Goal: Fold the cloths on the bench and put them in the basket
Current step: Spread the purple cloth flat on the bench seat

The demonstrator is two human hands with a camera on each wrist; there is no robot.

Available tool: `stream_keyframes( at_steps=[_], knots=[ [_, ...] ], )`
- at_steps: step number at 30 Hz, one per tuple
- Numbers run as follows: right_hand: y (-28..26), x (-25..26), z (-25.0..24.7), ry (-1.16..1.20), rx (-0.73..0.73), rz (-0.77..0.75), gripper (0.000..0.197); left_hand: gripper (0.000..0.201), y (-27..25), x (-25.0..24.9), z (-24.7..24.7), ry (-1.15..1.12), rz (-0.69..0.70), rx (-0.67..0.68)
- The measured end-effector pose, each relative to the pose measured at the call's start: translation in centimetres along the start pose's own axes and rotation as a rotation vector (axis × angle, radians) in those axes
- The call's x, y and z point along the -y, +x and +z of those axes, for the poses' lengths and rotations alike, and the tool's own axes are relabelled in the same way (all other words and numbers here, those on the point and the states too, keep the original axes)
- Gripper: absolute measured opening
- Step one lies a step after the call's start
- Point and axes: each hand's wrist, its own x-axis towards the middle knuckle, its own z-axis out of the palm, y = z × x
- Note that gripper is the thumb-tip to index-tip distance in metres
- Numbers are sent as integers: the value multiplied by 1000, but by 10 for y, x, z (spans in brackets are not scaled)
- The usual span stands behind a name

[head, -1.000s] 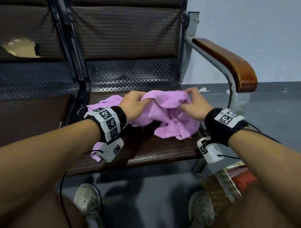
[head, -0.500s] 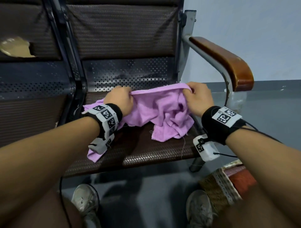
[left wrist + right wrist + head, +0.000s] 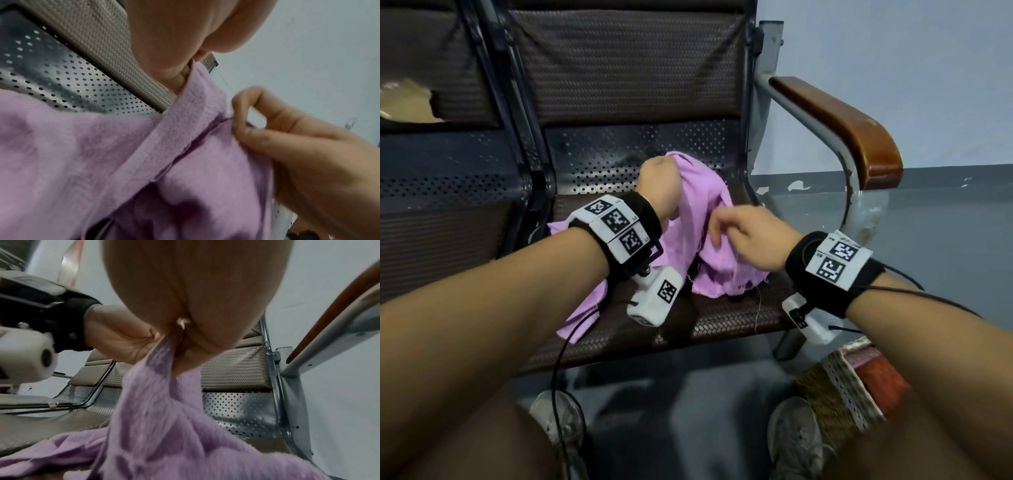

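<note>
A lilac cloth (image 3: 705,219) hangs over the brown bench seat (image 3: 709,325), lifted at one corner and trailing down onto the weave. My left hand (image 3: 659,186) grips that raised corner above the seat; the cloth (image 3: 127,159) runs up between its fingers. My right hand (image 3: 739,229), lower and to the right, pinches the cloth's edge between thumb and fingers (image 3: 242,128). The cloth (image 3: 164,418) drops from that pinch to the seat. A woven basket (image 3: 839,380) sits on the floor at the lower right, partly hidden by my right forearm.
The bench's wooden armrest (image 3: 839,120) on a metal frame stands right of the seat. A second seat (image 3: 431,222) lies to the left, its backrest torn. My shoes (image 3: 558,414) are on the grey floor under the bench's front edge.
My left hand has risen and swung right with its corner. My right hand has dropped and come left, now pinching the edge lower down. The cloth went from stretched wide to hanging bunched.
</note>
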Motion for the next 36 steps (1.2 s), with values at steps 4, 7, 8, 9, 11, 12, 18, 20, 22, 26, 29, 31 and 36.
stream_keyframes(
  at_steps=[4, 7, 8, 9, 11, 12, 18, 20, 22, 26, 29, 31, 36],
  knots=[
    [-8, -11, 11, -148, 261, 240, 50, 19, -6, -11, 0, -182, -2, -16],
    [-8, -8, 12, -151, 165, 277, 51, 25, -13, -11, 4, -205, -55, 167],
    [-5, -6, 12, -142, 115, 285, 48, 28, -13, -9, 5, -202, -45, 199],
    [-1, -5, 12, -97, 64, 296, 41, 30, -15, -9, 6, -202, -43, 221],
    [5, 0, 17, 114, 7, 322, 15, 25, -17, -7, 8, -231, -48, 241],
    [8, 3, 20, 200, 16, 332, 9, 21, -19, -8, 9, -231, -50, 251],
    [23, 7, 29, 164, -154, 338, 22, 16, -11, -7, -3, -93, 15, 85],
    [27, 3, 23, 271, -313, 332, 25, 29, -1, -1, -14, -42, 21, 56],
    [30, 0, 15, 309, -446, 297, 26, 24, 7, 7, -27, 23, 25, 30],
    [25, -14, 10, 136, -443, 198, 19, 16, 23, 17, -51, 132, 50, -99],
    [20, -25, 12, -134, -282, 109, 18, 23, 30, 18, -64, 230, 115, -138],
    [18, -33, 12, -278, -141, 147, 19, 23, 33, 19, -69, 289, 151, -179],
    [17, -37, 23, -432, 42, 394, 19, 8, 35, 19, -74, 284, 130, -240]
  ],
)
